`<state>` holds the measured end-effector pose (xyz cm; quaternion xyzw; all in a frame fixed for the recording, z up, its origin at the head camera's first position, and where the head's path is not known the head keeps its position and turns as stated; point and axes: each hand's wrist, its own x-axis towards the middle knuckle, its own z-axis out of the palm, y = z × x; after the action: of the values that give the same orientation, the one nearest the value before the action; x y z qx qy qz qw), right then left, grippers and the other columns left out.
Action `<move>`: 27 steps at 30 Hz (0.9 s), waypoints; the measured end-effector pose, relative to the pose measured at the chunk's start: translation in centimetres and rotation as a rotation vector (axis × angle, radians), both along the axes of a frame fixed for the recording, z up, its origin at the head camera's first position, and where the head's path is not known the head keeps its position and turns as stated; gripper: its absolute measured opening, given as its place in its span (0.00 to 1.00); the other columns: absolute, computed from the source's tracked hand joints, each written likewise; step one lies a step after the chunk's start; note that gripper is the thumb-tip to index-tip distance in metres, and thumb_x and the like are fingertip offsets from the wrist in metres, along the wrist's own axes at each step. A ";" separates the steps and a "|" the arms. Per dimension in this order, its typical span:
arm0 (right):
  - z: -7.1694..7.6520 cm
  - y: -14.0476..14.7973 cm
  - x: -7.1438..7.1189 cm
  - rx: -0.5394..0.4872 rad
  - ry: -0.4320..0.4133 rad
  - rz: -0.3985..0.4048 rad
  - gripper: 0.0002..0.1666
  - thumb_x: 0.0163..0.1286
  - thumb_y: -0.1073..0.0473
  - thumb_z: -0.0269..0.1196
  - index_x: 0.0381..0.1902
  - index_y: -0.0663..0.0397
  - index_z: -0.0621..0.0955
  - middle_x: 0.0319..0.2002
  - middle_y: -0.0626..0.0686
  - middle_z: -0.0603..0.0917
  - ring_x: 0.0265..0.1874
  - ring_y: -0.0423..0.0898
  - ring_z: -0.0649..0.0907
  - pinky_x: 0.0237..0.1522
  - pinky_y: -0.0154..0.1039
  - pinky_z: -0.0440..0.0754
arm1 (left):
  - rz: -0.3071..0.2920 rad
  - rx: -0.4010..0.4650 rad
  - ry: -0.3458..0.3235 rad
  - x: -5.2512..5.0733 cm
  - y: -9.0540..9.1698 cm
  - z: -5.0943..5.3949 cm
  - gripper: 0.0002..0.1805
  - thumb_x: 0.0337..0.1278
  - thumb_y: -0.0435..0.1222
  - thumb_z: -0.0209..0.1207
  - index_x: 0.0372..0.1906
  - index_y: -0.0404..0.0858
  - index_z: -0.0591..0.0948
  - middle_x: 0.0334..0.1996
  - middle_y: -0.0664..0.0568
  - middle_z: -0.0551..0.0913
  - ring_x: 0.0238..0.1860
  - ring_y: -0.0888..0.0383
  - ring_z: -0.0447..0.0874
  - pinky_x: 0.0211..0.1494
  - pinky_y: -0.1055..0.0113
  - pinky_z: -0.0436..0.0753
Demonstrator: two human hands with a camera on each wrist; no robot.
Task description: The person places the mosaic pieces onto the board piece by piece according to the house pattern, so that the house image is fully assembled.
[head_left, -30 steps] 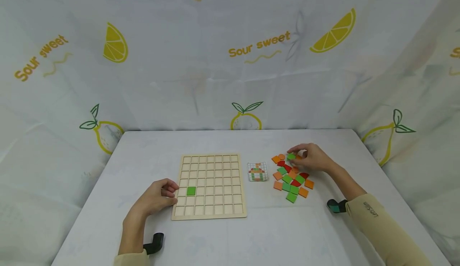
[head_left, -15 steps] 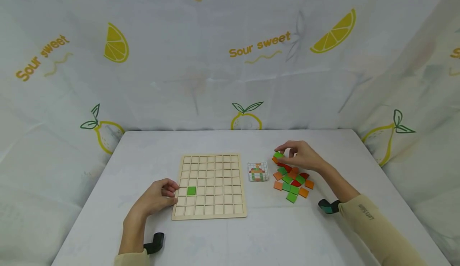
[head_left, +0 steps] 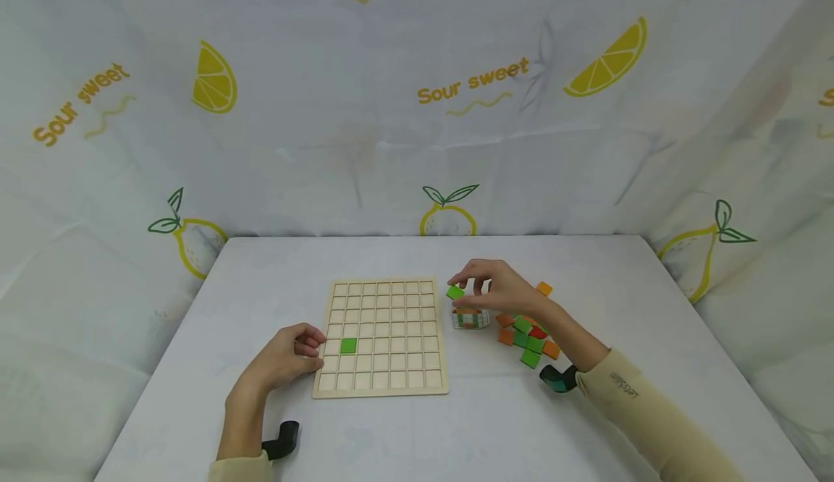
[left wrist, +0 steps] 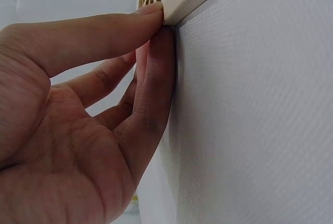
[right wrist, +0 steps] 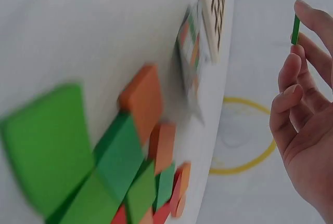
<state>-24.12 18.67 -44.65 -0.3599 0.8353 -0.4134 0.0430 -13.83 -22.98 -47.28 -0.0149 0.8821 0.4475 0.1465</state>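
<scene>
A light wooden grid board (head_left: 389,395) lies on the table, with one green square tile (head_left: 348,346) in a cell near its left side. At the board's left edge, my left hand (head_left: 276,357) holds the rim between thumb and curled fingers. My right hand (head_left: 503,288) pinches a green square tile (head_left: 455,292) between thumb and fingertips, raised above the table near the board's right edge. In the right wrist view the pinched tile (right wrist: 295,29) shows edge-on. Beneath the right hand lies a small pattern card (head_left: 470,319), partly hidden by that hand.
A loose pile of green, orange and red tiles (head_left: 531,344) lies right of the card, partly covered by the right forearm. One orange tile (head_left: 544,289) shows behind the arm. A white curtain (head_left: 326,178) with lemon prints hangs behind the table.
My right hand has moved left from the back of the tile pile to above the card, carrying the green tile. The left hand stays at the board's edge.
</scene>
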 end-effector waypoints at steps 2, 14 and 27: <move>0.2 -1.2 0.2 0.001 0.000 0.024 0.19 0.61 0.54 0.76 0.51 0.47 0.88 0.41 0.46 0.87 0.28 0.44 0.82 0.31 0.39 0.82 | 0.002 -0.003 0.000 0.0 0.0 0.0 0.20 0.49 0.24 0.71 0.49 0.33 0.80 0.42 0.46 0.80 0.43 0.55 0.78 0.42 0.67 0.79; 0.0 -7.8 1.1 0.022 -0.045 0.167 0.21 0.61 0.49 0.76 0.50 0.49 0.89 0.40 0.45 0.86 0.30 0.44 0.82 0.34 0.38 0.84 | -0.004 -0.004 0.003 -0.1 -0.1 -0.1 0.20 0.49 0.25 0.71 0.49 0.34 0.81 0.43 0.46 0.80 0.42 0.56 0.78 0.42 0.67 0.79; -0.8 -13.8 2.2 0.129 0.012 0.310 0.22 0.62 0.48 0.75 0.52 0.48 0.88 0.39 0.43 0.86 0.27 0.33 0.81 0.34 0.29 0.82 | -0.003 -0.008 0.009 0.0 0.0 0.0 0.19 0.49 0.24 0.70 0.48 0.33 0.81 0.41 0.46 0.81 0.42 0.56 0.79 0.41 0.68 0.79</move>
<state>-21.91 4.88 -45.48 -0.4835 0.7948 -0.3450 0.1245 -13.87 -22.94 -47.28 -0.0120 0.8844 0.4439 0.1435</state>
